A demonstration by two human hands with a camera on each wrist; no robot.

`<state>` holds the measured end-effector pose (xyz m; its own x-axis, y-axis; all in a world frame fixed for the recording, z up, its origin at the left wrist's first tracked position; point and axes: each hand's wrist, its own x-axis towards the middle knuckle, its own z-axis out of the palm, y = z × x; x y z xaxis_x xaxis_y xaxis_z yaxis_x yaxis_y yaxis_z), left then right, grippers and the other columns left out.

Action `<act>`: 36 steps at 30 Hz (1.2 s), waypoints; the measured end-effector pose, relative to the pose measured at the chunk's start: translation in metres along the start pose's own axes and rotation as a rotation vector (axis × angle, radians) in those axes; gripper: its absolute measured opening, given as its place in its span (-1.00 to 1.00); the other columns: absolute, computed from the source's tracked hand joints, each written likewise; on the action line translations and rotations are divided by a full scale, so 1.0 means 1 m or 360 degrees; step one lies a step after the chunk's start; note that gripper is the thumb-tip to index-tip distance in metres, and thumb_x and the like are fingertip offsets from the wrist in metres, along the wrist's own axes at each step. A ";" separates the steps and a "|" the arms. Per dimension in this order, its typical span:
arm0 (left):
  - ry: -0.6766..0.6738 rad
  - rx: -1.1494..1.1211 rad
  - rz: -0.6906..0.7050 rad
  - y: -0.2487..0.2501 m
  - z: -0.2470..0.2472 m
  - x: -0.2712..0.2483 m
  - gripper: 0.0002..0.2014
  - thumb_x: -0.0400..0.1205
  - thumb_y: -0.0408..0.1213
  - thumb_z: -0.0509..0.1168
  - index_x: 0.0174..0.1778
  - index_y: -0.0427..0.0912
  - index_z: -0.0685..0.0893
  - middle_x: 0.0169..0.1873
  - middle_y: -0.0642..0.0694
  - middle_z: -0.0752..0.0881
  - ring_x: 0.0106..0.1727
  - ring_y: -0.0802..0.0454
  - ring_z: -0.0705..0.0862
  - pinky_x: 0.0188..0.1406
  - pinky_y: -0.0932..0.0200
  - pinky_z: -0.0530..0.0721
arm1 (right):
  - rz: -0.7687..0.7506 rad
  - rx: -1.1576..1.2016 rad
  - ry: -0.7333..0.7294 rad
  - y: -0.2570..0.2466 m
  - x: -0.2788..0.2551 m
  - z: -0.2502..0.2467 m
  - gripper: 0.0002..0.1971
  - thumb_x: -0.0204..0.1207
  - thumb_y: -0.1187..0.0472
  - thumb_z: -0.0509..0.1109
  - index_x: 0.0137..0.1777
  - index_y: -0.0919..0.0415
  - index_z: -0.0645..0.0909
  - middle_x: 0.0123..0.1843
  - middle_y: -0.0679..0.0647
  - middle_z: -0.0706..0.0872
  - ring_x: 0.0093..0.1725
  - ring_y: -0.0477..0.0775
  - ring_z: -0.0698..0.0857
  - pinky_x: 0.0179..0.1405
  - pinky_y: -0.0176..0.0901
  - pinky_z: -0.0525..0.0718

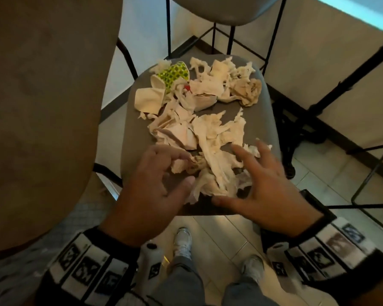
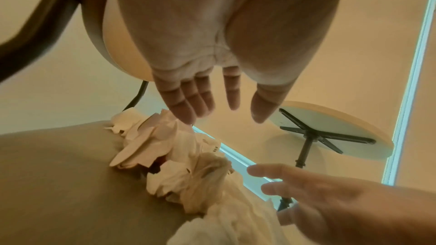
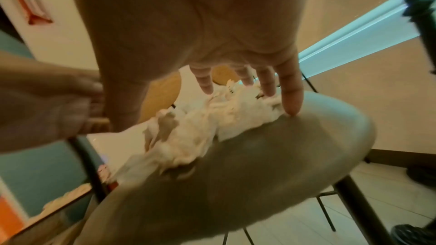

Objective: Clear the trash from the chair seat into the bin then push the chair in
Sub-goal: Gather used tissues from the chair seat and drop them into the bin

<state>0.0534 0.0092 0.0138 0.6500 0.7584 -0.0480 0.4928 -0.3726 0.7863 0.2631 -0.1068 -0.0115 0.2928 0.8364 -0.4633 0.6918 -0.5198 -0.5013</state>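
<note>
Seat (image 1: 259,120): grey. Tissues (image 1: 210,133): off-white. Wrapper (image 1: 175,75): yellow w/ green dots. Chair legs (image 1: 272,29): blk.

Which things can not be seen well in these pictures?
- The bin: in no view.
- Trash under the left hand and right hand: hidden by both, head view.
- The yellow-green dotted wrapper: print too small to read.
- Paper scraps: blurred, right wrist view.
- The chair seat: its legs mostly hidden beneath it.

Dim, warm indoor light; a cool bright strip (image 1: 358,12) glows at upper right. Both wrist views show motion blur and strong wide-angle distortion; the head view darkens toward its edges.
</note>
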 end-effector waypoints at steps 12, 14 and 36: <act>-0.0095 0.0543 -0.0390 -0.013 0.020 0.060 -0.24 0.50 0.02 0.52 0.56 0.44 0.29 0.69 0.08 0.07 0.67 -0.19 0.30 0.44 -0.28 0.62 | -0.0147 -0.0231 0.0295 -0.025 0.037 0.034 -0.53 0.64 0.03 0.36 0.55 -0.16 0.46 0.66 0.14 0.25 0.55 0.27 0.33 0.41 0.07 0.53; -0.0082 0.0537 -0.0431 -0.013 0.022 0.067 -0.24 0.50 -0.04 0.55 0.56 0.40 0.35 0.65 0.07 0.12 0.62 -0.19 0.36 0.41 -0.25 0.65 | -0.0172 -0.0173 0.0320 -0.020 0.044 0.033 -0.66 0.68 0.11 0.34 0.43 -0.09 0.56 0.52 0.11 0.38 0.44 0.18 0.39 0.32 -0.05 0.52; 0.0396 0.0479 -0.0102 0.007 0.012 0.079 -0.69 0.67 -0.33 0.38 0.25 0.08 0.54 0.13 -0.07 0.55 0.06 -0.01 0.59 -0.15 0.12 0.69 | -0.0166 0.0871 0.0702 -0.014 0.053 -0.033 -0.77 0.48 0.28 0.41 -0.35 0.00 0.51 -0.38 -0.10 0.57 -0.37 -0.19 0.52 -0.31 -0.13 0.54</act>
<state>0.1154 0.0598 0.0079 0.4703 0.8781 0.0887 0.6996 -0.4322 0.5690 0.2905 -0.0494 -0.0044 0.5631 0.8188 -0.1115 0.3339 -0.3489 -0.8756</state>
